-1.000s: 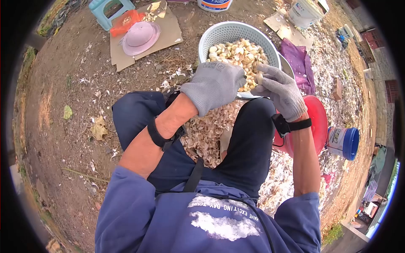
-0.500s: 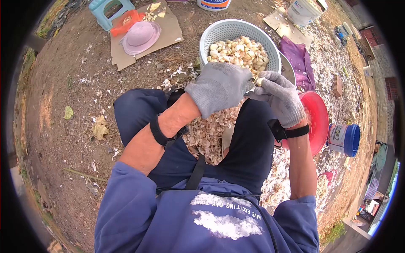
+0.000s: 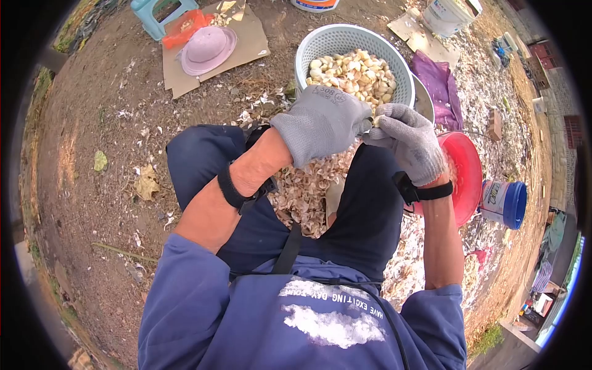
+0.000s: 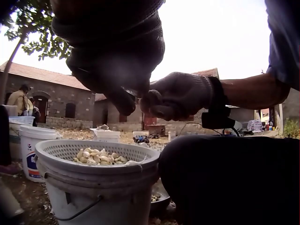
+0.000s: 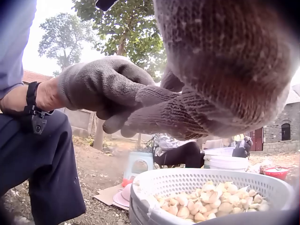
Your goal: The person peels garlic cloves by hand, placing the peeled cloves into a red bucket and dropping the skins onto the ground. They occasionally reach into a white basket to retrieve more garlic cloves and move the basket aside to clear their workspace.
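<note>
Both hands wear grey knit gloves and meet above the near rim of a pale colander heaped with garlic cloves. The left hand is curled, back upward, around a small thin tool with a blade-like glint, mostly hidden by the fingers. In the right hand, thumb and fingertips pinch a pale garlic clove, held against the left fingertips. In the left wrist view the colander sits in the top of a white bucket.
Papery garlic skins lie between the knees. To the right stand a red basin and a blue-and-white bucket. A pink hat rests on cardboard by a light-blue stool. A purple sack lies beyond the colander.
The right hand has moved slightly down, bringing the clove to the left fingertips, where the hands had been farther apart. Since half a second ago the hands have hardly shifted.
</note>
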The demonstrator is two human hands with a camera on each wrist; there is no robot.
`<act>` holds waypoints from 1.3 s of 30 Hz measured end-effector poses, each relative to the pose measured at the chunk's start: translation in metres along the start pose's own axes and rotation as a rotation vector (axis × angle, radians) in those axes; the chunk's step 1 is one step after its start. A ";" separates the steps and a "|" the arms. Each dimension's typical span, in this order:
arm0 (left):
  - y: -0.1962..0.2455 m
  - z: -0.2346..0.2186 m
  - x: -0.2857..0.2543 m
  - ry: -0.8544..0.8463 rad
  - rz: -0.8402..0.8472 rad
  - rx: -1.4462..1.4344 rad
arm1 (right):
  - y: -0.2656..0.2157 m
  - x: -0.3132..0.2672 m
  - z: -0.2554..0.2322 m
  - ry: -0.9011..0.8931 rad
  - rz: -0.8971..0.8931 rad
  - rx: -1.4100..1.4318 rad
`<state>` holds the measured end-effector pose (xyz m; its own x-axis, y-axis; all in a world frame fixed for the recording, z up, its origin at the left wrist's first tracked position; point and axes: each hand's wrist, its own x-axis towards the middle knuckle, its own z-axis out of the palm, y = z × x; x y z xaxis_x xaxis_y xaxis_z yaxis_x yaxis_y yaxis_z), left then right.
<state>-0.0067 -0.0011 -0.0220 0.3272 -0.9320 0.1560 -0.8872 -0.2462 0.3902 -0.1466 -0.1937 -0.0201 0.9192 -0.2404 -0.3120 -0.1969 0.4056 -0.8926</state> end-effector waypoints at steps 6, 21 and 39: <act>-0.007 0.000 0.003 0.004 -0.003 -0.191 | -0.003 -0.007 0.004 -0.028 0.014 0.012; 0.002 0.009 0.004 0.054 -0.036 -0.073 | 0.007 -0.003 0.000 -0.011 -0.034 0.059; 0.001 0.005 0.006 0.127 -0.136 0.005 | 0.012 -0.003 0.014 0.113 -0.024 -0.080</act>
<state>-0.0072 -0.0078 -0.0256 0.4820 -0.8493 0.2154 -0.8337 -0.3690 0.4110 -0.1472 -0.1757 -0.0248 0.8806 -0.3485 -0.3210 -0.2064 0.3277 -0.9220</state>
